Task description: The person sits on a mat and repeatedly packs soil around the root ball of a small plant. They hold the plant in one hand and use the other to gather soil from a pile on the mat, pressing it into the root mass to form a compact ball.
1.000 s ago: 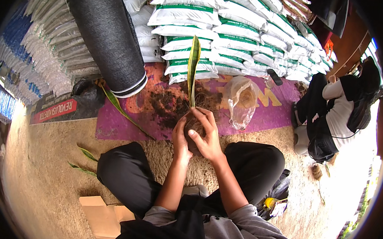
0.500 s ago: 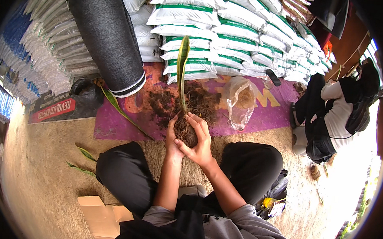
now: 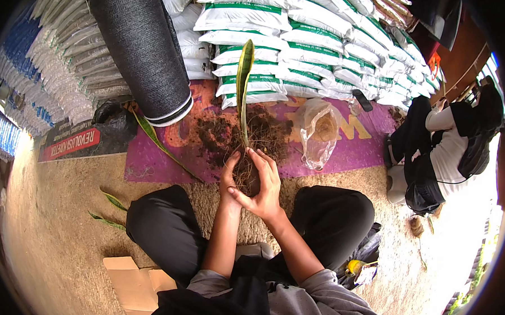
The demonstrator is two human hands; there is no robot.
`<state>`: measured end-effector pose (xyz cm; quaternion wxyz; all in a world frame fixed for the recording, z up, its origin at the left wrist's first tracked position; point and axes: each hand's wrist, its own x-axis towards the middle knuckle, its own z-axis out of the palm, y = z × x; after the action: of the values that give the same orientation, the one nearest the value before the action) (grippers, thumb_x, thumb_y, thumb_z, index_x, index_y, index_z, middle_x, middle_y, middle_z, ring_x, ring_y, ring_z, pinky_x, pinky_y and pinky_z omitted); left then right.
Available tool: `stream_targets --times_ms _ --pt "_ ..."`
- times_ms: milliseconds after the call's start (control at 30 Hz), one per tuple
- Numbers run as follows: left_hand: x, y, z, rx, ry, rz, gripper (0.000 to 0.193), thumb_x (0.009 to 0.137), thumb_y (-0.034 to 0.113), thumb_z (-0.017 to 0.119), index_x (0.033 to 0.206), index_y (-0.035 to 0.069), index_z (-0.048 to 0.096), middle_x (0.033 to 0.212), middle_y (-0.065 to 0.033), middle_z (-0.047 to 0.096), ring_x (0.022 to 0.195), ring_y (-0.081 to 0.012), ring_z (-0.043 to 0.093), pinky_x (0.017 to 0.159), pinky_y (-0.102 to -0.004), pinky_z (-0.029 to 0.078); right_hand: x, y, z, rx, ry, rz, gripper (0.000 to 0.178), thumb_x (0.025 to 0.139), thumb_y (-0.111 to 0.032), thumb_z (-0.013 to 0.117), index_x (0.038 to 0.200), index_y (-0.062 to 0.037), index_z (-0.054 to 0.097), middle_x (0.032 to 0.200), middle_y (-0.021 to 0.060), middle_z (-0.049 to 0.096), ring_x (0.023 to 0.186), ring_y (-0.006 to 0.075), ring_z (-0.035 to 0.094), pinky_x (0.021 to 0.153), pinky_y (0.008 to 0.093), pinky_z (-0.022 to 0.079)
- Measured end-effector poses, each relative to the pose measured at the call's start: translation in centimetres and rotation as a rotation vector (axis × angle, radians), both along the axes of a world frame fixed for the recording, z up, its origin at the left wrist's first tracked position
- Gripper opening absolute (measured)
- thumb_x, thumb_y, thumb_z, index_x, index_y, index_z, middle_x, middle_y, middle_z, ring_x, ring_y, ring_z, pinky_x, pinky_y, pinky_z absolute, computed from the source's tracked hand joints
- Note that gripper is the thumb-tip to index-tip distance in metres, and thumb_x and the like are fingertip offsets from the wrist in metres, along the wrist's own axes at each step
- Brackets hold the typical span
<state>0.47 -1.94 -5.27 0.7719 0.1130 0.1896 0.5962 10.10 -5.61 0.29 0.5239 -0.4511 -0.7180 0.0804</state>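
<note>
Root ball [image 3: 247,177] mostly hidden between left hand [image 3: 229,176] and right hand [image 3: 264,186].

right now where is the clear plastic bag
In the head view the clear plastic bag lies on the purple mat, right of the soil pile and in front of the stacked white sacks.

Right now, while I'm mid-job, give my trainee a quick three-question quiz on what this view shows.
1. True or false: both hands cup the root ball of the plant.
2. What lies just right of the loose soil pile on the purple mat? A) clear plastic bag B) metal bucket C) watering can
3. Fill in: the plant's single leaf points ____.

Key: 1 true, left hand and right hand wrap it. 2 A, the clear plastic bag. 3 upward.
</note>
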Motion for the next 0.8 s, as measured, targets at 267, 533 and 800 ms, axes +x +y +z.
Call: stream_targets --times_ms 267,533,800 --pt "0.4 -0.4 1.3 -0.03 0.085 0.083 0.042 0.091 0.037 0.048 0.116 0.004 0.054 0.11 -0.0067 0.059 0.1 -0.0162 0.057 0.087 -0.0317 0.045 0.0 0.8 0.0 -0.159 0.125 0.09 0.067 0.07 -0.022 0.071 0.127 0.0003 0.045 0.129 0.0183 0.047 0.118 0.0358 0.044 0.099 0.0424 0.035" --pt "0.6 -0.5 1.6 -0.04 0.327 0.202 0.032 0.089 0.031 0.053 0.108 0.005 0.058 0.106 -0.0027 0.058 0.097 -0.0122 0.054 0.087 -0.0281 0.041 -0.7 0.6 -1.4 -0.091 0.136 0.02 0.049 0.074 -0.008 0.062 0.122 -0.0017 0.052 0.126 0.0188 0.05 0.116 0.037 0.046 0.097 0.0422 0.038" --pt "0.2 0.2 1.3 -0.042 0.138 0.168 0.036 0.091 0.033 0.049 0.11 0.003 0.056 0.105 -0.0059 0.06 0.094 -0.0156 0.059 0.08 -0.03 0.047 0.0 1.2 -0.4 -0.217 0.221 0.172 0.062 0.072 -0.016 0.069 0.128 -0.0025 0.046 0.134 0.0197 0.041 0.124 0.0364 0.04 0.101 0.0428 0.034"
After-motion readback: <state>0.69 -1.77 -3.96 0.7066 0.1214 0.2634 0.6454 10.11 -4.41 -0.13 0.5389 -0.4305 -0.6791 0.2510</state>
